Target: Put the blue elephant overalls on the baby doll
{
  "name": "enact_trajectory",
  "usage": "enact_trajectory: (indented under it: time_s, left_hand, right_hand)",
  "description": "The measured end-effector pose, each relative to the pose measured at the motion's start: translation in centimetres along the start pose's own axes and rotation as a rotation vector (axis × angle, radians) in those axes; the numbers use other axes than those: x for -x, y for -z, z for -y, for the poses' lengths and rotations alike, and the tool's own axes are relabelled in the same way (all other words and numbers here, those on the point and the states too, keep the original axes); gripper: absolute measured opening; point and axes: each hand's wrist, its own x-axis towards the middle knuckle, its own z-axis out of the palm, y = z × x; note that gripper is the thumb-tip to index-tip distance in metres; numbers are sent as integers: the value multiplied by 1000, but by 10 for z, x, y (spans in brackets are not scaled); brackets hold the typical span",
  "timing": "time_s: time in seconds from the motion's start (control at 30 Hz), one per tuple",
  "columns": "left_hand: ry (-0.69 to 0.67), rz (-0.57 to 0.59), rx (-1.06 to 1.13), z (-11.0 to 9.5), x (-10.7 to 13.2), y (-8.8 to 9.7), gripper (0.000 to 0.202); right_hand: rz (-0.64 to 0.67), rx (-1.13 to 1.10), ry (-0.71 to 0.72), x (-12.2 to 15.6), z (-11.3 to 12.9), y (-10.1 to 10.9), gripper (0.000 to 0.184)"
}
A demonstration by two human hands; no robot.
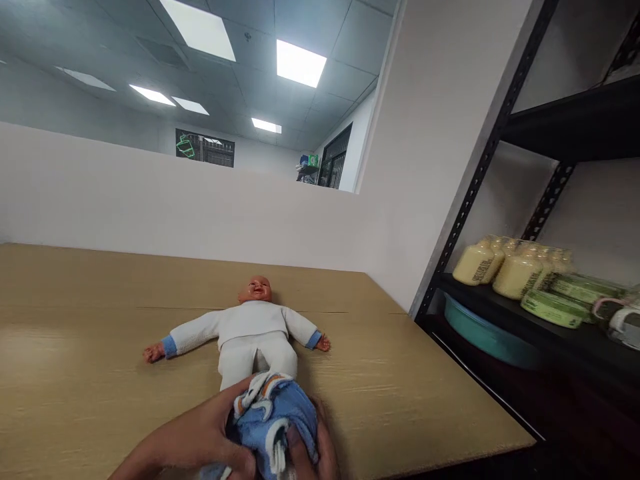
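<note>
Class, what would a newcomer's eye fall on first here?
First, the doll, face-up in white on the tan table, arms spread. Next, the blue cloth, bunched between left hand and right hand in the foreground. Then, at right, pale yellow bottles on a black shelf.

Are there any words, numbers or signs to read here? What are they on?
No text is readable.
Yellow bottles: dark print, too blurred.
Green packs: any print too small and blurred.
Glowing green sign: no clear letters.
Blue cloth: no readable words.
</note>
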Motion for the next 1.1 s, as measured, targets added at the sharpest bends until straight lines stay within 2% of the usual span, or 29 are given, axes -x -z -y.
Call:
enact_trajectory:
  time_s: [0.13,0.2,0.3,0.4,0.47,0.53,0.6,0.73,0.87,1.0,1.1]
  left_hand:
    - [77,-117,-75,4,-1,-6,91]
    - [60,-153,-114,4,-2,-9,79]
    - [-58,-184,-81,1,-7,-14,55]
    - [-178,-236,-48,2,-13,-20,44]
    - [-204,-328,-29,6,-18,-24,47]
    - [-183,-452,-12,10,-22,-26,59]
    - [-172,-526,-14,13,-26,-26,70]
    - [-227,-519,-75,18,-33,-23,73]
    - [-188,-604,-89,38,-45,-15,78]
    - [-184,-737,-73,51,-55,-8,85]
    - [-241,-735,-61,41,-59,-9,71]
  right_hand:
    - [105,-58,-171,-3,29,3,85]
    - [162,-132,-264,-5,36,1,80]
    - [235,-237,-306,-7,38,-5,74]
    - [246,-236,-278,-8,35,-9,74]
    - [250,-220,-251,-10,34,-9,78]
    - [238,-192,-210,-13,32,-8,82]
    - [189,-140,-160,-18,30,-5,87]
    - [56,-35,-96,-27,19,-5,99]
    - [55,2,-50,-35,10,-11,107]
    - [106,-22,36,-47,7,-14,97]
    - [131,-67,97,-62,-1,-16,82]
